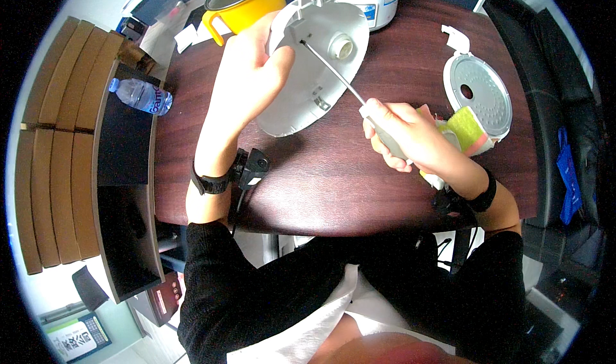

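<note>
My left hand [247, 78] grips the rim of a white plastic appliance lid shell [301, 97], which is tilted with its hollow inner side toward me. The thumb lies along the near-left edge, and the other fingers are mostly hidden behind the shell. My right hand [414, 136] is wrapped round the grey handle of a screwdriver [390, 140]. Its long metal shaft slants up and left, with the tip at a small dark spot inside the shell, near the hinge end. A short round collar [341, 46] stands on the inner face, right of the shaft.
A grey-white perforated disc [489, 85] with a hinged tab lies at the table's right. Beside my right wrist is a yellow-green sponge [463, 130]. A yellow pot [269, 18] and a white appliance body [384, 8] stand at the back. A water bottle [142, 97] lies left.
</note>
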Available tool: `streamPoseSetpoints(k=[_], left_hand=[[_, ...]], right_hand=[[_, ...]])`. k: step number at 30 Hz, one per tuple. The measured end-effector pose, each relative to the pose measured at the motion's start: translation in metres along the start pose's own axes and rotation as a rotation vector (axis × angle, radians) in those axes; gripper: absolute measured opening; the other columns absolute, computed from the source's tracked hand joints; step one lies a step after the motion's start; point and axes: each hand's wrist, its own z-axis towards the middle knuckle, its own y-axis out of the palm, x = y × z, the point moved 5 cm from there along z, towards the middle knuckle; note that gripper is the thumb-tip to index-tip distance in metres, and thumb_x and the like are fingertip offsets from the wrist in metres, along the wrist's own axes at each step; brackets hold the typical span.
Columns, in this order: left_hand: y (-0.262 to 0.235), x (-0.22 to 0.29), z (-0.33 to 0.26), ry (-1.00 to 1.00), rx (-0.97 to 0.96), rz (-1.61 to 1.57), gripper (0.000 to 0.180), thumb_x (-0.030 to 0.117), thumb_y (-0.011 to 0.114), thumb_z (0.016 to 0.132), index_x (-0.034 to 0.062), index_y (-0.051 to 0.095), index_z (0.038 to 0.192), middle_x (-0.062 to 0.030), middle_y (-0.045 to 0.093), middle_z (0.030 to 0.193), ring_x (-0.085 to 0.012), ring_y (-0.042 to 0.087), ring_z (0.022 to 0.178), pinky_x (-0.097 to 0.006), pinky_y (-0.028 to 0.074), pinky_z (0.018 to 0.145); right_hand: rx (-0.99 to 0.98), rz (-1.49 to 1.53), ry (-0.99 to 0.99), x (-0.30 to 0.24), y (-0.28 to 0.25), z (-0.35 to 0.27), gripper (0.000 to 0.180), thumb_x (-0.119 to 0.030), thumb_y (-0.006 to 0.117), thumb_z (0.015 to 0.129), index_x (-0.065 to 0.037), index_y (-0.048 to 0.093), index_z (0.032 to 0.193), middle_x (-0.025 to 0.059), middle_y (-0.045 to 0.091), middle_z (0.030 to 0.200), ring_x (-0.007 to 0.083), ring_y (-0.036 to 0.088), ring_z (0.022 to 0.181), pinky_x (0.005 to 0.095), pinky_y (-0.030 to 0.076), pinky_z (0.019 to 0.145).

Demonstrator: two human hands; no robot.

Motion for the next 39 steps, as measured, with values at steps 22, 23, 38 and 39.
streamPoseSetpoints(k=[22,23,38,39], left_hand=[[-0.01,-0.01,0.003,0.049,-0.036,0.185,0.036,0.017,0.065,0.075,0.0075,0.061,0.11,-0.0145,0.067,0.089,-0.0216,0.066,0.081,-0.031,0.051,0.074],[-0.013,-0.01,0.003,0.058,-0.03,0.215,0.035,0.019,0.067,0.075,0.0075,0.062,0.108,-0.0139,0.067,0.087,-0.0213,0.066,0.079,-0.031,0.051,0.073],[-0.011,-0.009,0.003,0.007,-0.04,0.288,0.037,0.025,0.072,0.075,0.006,0.063,0.105,-0.0101,0.068,0.085,-0.017,0.065,0.075,-0.03,0.05,0.071],[-0.012,-0.007,0.004,0.043,-0.025,0.338,0.037,0.025,0.072,0.075,0.0064,0.063,0.106,-0.0107,0.067,0.087,-0.0171,0.065,0.078,-0.03,0.05,0.072]], right_hand=[[0.185,-0.562,-0.182,-0.023,-0.047,-0.005,0.046,-0.044,0.051,0.09,-0.002,0.054,0.07,0.0004,0.048,0.055,0.0072,0.044,0.042,0.0261,0.036,0.04],[0.202,-0.602,-0.199,-0.03,-0.052,-0.01,0.046,-0.043,0.053,0.089,-0.002,0.054,0.069,0.0005,0.048,0.055,0.0073,0.044,0.043,0.0264,0.036,0.041],[0.54,-0.56,-0.568,-0.057,-0.075,-0.011,0.027,-0.024,0.067,0.082,-0.006,0.053,0.068,-0.007,0.043,0.055,0.0015,0.039,0.052,0.0206,0.03,0.047],[0.536,-0.539,-0.638,-0.06,-0.072,-0.006,0.025,-0.023,0.067,0.082,-0.005,0.054,0.069,-0.0068,0.044,0.055,0.0015,0.04,0.052,0.0202,0.031,0.047]])
